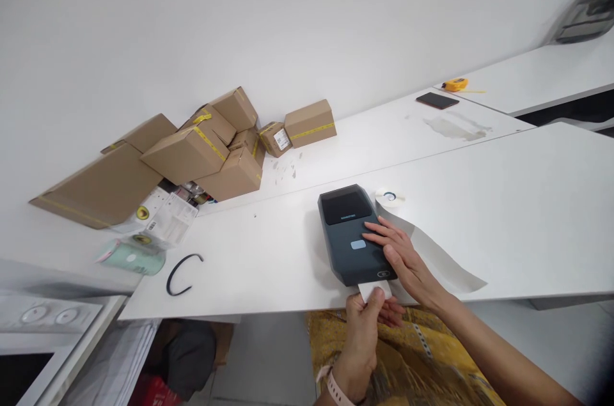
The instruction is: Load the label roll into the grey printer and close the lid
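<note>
A dark blue-grey label printer (343,233) lies on the white table near its front edge, with a dark window and a light blue button on top. A white label (369,289) sticks out of its near end. My left hand (367,320), with a pink band at the wrist, pinches that label between thumb and fingers. Flat on the printer's right side rests my right hand (400,259), its fingers stretched out beside the button. Behind the right hand, a roll of white labels (387,196) lies on the table, its loose strip (444,259) trailing to the right.
Cardboard boxes (187,153) are piled at the left against the wall. Near them lie a mint-green container (134,257) and a black headband (173,275). A black phone-like slab (437,100) and a yellow tape measure (455,84) sit at the back right.
</note>
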Demonstrator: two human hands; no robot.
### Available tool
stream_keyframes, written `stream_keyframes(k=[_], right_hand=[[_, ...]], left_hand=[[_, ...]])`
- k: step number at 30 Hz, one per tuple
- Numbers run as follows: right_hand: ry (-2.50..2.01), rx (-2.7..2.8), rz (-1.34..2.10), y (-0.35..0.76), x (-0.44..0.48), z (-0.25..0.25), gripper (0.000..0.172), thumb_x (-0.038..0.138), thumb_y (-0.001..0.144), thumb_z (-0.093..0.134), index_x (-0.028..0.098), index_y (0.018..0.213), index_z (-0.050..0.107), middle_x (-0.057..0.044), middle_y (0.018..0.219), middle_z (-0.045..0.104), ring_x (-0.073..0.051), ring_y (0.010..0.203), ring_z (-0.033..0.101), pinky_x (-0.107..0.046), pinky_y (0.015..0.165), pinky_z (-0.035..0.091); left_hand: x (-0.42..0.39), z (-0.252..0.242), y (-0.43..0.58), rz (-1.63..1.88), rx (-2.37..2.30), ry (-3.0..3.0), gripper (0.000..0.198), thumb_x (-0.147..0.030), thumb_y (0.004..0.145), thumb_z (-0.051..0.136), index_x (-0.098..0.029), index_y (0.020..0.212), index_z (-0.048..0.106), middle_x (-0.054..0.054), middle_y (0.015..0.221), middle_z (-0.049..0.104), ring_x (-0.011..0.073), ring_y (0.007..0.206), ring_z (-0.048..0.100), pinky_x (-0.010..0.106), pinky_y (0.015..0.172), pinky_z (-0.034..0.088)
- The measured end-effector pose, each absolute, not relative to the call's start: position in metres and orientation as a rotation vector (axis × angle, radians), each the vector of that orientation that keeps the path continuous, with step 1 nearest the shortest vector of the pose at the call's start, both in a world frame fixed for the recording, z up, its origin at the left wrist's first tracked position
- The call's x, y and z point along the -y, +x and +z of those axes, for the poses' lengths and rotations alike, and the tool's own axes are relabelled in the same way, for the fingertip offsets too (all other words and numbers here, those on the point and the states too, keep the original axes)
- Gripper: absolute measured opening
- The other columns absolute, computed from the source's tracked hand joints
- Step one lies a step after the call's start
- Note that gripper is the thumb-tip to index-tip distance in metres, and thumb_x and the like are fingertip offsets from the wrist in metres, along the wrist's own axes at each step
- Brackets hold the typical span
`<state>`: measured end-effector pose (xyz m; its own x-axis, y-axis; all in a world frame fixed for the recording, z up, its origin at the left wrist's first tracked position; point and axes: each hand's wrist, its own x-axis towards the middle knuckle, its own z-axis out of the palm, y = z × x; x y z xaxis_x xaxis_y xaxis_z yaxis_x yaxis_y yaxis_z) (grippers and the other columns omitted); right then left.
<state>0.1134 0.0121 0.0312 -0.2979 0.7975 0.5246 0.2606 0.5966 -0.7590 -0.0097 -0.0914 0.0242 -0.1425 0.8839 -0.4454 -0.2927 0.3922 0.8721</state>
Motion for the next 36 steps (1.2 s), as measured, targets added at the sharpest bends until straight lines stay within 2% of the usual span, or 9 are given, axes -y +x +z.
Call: stream_keyframes(k=[4, 8, 14, 17, 20, 24, 26, 29, 36], right_hand=[[-0.857, 2.027, 0.441, 0.116, -0.012, 0.039, 0.035, 0.039, 0.103, 0.041, 0.037, 0.13, 0.063, 0.0, 0.146, 0.058, -0.029, 0.145, 0.039, -0.058, 0.117, 0.026], [-0.834, 2.169, 0.203, 0.12, -0.014, 0.044, 0.032, 0.041, 0.099, 0.049, 0.04, 0.128, 0.064, 0.001, 0.145, 0.058, -0.029, 0.143, 0.041, -0.058, 0.117, 0.021], [-0.87, 2.174, 0.089, 0.114, -0.011, 0.04, 0.031, 0.042, 0.097, 0.055, 0.038, 0.127, 0.064, -0.001, 0.144, 0.06, -0.03, 0.141, 0.044, -0.058, 0.119, 0.016], [-0.92, 2.161, 0.064, 0.11, -0.009, 0.039, 0.03, 0.043, 0.097, 0.058, 0.039, 0.125, 0.065, 0.0, 0.145, 0.06, -0.031, 0.141, 0.044, -0.06, 0.12, 0.013], [-0.942, 2.143, 0.112, 0.109, -0.008, 0.038, 0.029, 0.044, 0.096, 0.059, 0.04, 0.124, 0.066, 0.0, 0.143, 0.061, -0.031, 0.142, 0.044, -0.061, 0.121, 0.011], [-0.916, 2.068, 0.282, 0.111, -0.002, 0.034, 0.033, 0.041, 0.099, 0.052, 0.038, 0.13, 0.062, -0.003, 0.152, 0.052, -0.031, 0.145, 0.04, -0.059, 0.117, 0.028], [-0.909, 1.98, 0.422, 0.112, 0.003, 0.033, 0.042, 0.039, 0.1, 0.049, 0.037, 0.142, 0.051, -0.005, 0.16, 0.04, -0.031, 0.147, 0.037, -0.056, 0.112, 0.038], [-0.924, 1.865, 0.583, 0.113, 0.007, 0.039, 0.05, 0.038, 0.102, 0.045, 0.036, 0.151, 0.039, -0.007, 0.167, 0.027, -0.03, 0.149, 0.033, -0.053, 0.113, 0.041], [-0.83, 1.944, 0.586, 0.114, -0.027, 0.096, 0.052, 0.041, 0.103, 0.04, 0.032, 0.154, 0.036, -0.008, 0.164, 0.033, -0.029, 0.149, 0.034, -0.053, 0.118, 0.035]], left_hand=[[0.093, 0.024, -0.014, 1.1, -1.299, 0.635, 0.063, -0.072, 0.071, 0.072, -0.01, 0.084, 0.077, 0.012, 0.075, 0.076, 0.0209, 0.06, 0.065, 0.034, 0.065, 0.049], [0.102, 0.026, -0.029, 1.077, -1.213, 0.632, 0.048, -0.05, 0.066, 0.083, -0.012, 0.093, 0.077, 0.013, 0.092, 0.078, 0.0205, 0.072, 0.069, 0.032, 0.071, 0.051], [0.111, 0.016, -0.071, 1.25, -1.507, 0.684, 0.014, -0.031, 0.074, 0.068, -0.02, 0.08, 0.074, 0.005, 0.082, 0.076, 0.0189, 0.07, 0.066, 0.032, 0.07, 0.051], [0.105, 0.015, -0.086, 1.431, -1.719, 0.787, 0.018, -0.032, 0.079, 0.063, -0.02, 0.088, 0.072, 0.005, 0.089, 0.075, 0.0192, 0.079, 0.067, 0.032, 0.076, 0.053], [0.095, 0.021, -0.087, 1.566, -1.813, 0.908, 0.031, -0.037, 0.087, 0.06, -0.022, 0.112, 0.069, 0.01, 0.119, 0.072, 0.0232, 0.11, 0.066, 0.034, 0.091, 0.054], [0.086, 0.033, -0.071, 1.614, -1.7, 1.03, 0.053, -0.046, 0.097, 0.053, -0.027, 0.146, 0.049, 0.009, 0.157, 0.047, 0.0245, 0.141, 0.049, 0.034, 0.107, 0.049], [0.085, 0.038, -0.062, 1.584, -1.636, 1.047, 0.057, -0.048, 0.099, 0.048, -0.028, 0.152, 0.043, 0.008, 0.162, 0.04, 0.0241, 0.147, 0.042, 0.033, 0.113, 0.045], [0.082, 0.043, -0.056, 1.54, -1.591, 1.069, 0.058, -0.049, 0.102, 0.042, -0.026, 0.155, 0.04, 0.006, 0.164, 0.035, 0.023, 0.151, 0.035, 0.033, 0.118, 0.04], [0.057, 0.069, -0.068, 1.693, -1.439, 1.148, 0.057, -0.052, 0.104, 0.034, -0.027, 0.153, 0.042, 0.006, 0.162, 0.04, 0.0226, 0.15, 0.037, 0.037, 0.122, 0.035]])
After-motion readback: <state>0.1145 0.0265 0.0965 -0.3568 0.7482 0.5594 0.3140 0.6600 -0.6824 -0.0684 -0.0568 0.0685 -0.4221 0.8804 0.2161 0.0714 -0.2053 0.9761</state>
